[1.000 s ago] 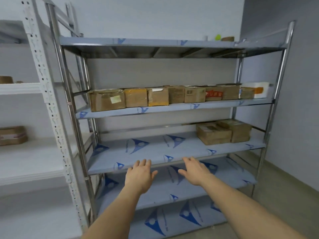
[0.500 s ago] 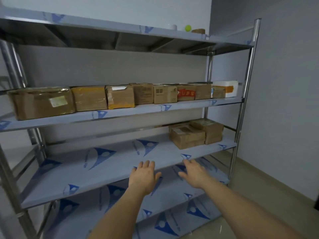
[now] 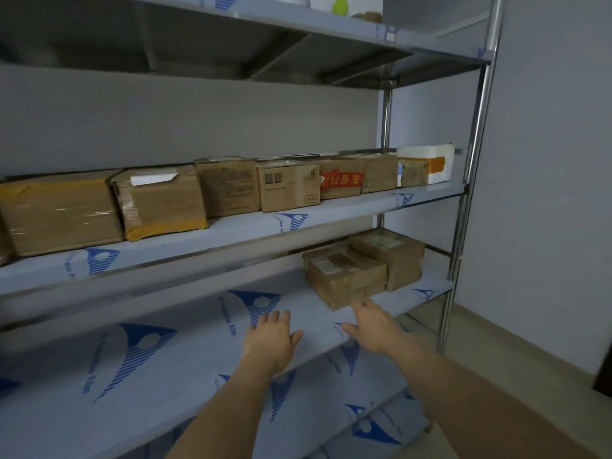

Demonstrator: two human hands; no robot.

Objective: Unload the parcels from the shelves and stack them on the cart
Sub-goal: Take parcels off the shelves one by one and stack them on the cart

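Both hands, the left hand [image 3: 272, 339] and right hand [image 3: 374, 326], are held with fingers spread and empty over the lower shelf [image 3: 185, 369]. Two parcels [image 3: 347, 276] are seen just beyond the right hand on that shelf.

A storeroom: steel shelving [image 3: 463, 193] against bare walls, with a row of taped cardboard parcels [image 3: 288, 185].

A steel rack [image 3: 477, 134] with film-covered shelves stands against a plain grey wall [image 3: 185, 120], close to a side wall [image 3: 556, 160] on the right. The floor [image 3: 516, 352] looks pale, perhaps tiled. Light is dim and even.
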